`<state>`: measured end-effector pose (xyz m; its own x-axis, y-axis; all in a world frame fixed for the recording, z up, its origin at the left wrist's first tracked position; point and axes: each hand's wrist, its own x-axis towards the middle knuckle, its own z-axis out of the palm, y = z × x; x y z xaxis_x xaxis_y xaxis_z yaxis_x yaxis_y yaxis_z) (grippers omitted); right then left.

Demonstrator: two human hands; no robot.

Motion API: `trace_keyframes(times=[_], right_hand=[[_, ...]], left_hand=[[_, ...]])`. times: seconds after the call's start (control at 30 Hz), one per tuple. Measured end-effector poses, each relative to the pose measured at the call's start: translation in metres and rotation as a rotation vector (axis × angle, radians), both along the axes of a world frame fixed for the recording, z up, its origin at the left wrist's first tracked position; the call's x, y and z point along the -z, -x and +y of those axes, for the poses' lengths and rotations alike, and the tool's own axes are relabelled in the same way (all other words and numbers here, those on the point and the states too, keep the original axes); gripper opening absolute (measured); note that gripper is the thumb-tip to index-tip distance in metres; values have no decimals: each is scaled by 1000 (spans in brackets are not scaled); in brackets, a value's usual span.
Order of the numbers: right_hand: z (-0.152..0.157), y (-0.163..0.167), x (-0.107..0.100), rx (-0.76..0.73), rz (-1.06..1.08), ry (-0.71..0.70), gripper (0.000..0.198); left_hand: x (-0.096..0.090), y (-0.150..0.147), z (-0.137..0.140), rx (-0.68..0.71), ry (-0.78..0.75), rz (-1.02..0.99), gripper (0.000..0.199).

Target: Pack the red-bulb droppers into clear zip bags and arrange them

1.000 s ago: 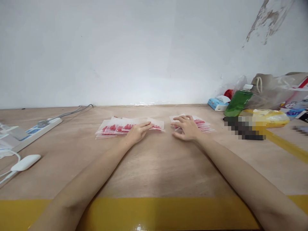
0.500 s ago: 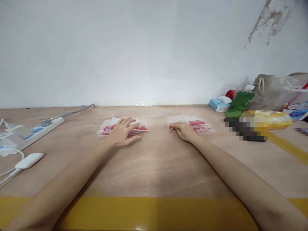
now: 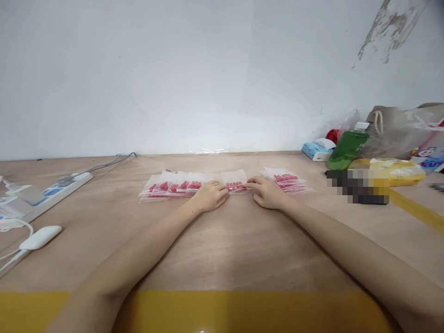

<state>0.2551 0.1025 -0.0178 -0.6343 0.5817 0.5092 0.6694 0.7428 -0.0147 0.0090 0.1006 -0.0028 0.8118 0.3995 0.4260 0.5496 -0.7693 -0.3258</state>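
Note:
A small clear packet with red pieces inside (image 3: 234,177) lies on the table between my hands. My right hand (image 3: 266,192) has its fingertips on the packet's right edge, thumb tucked below. At the packet's left edge rests my left hand (image 3: 211,196), fingers slightly bent and lying low, seemingly not gripping. Left of that hand, several similar packets overlap in a fanned row (image 3: 173,183). Beyond my right hand sits a stack of the same packets (image 3: 287,179), partly covered by the hand. What the red pieces are is too small to tell.
On the left are a white power strip (image 3: 58,194) with plugs and a white cable adapter (image 3: 40,237). At the right stand a tissue pack (image 3: 317,150), a green bottle (image 3: 348,147), a yellow packet (image 3: 398,172) and bags. Yellow tape (image 3: 180,310) runs along the front edge.
My left hand has moved right, off the fanned row, and its fingers have drawn together. One packet has come away from the right stack and now lies between the hands.

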Motion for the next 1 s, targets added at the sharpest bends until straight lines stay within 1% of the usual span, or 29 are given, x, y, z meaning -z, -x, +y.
trace_keyframes(times=[0.07, 0.13, 0.23, 0.33, 0.47, 0.63, 0.8, 0.9, 1.0], right_hand=[[2, -7, 5, 66, 25, -52, 40], [2, -8, 8, 110, 35, -98, 30], [1, -1, 8, 138, -32, -151, 23], [-1, 4, 4, 155, -65, -180, 24], [-1, 2, 6, 137, -36, -213, 24], [0, 0, 8, 117, -2, -224, 24], [-4, -1, 4, 76, -46, -267, 24], [-6, 1, 2, 72, -73, -306, 23], [-9, 10, 2, 55, -79, -332, 22]], left_hand=[[4, 2, 1, -3, -19, -24, 22], [6, 3, 0, -9, -38, -54, 23], [8, 4, -2, -10, -62, -85, 23], [8, 4, -3, -12, -94, -118, 18], [11, 3, 1, -9, -146, -136, 17], [12, 2, 5, 71, -178, -91, 22], [10, 3, 5, 120, -188, -105, 21], [10, 4, 5, 119, -179, -123, 23], [10, 3, 5, 117, -167, -131, 23]])
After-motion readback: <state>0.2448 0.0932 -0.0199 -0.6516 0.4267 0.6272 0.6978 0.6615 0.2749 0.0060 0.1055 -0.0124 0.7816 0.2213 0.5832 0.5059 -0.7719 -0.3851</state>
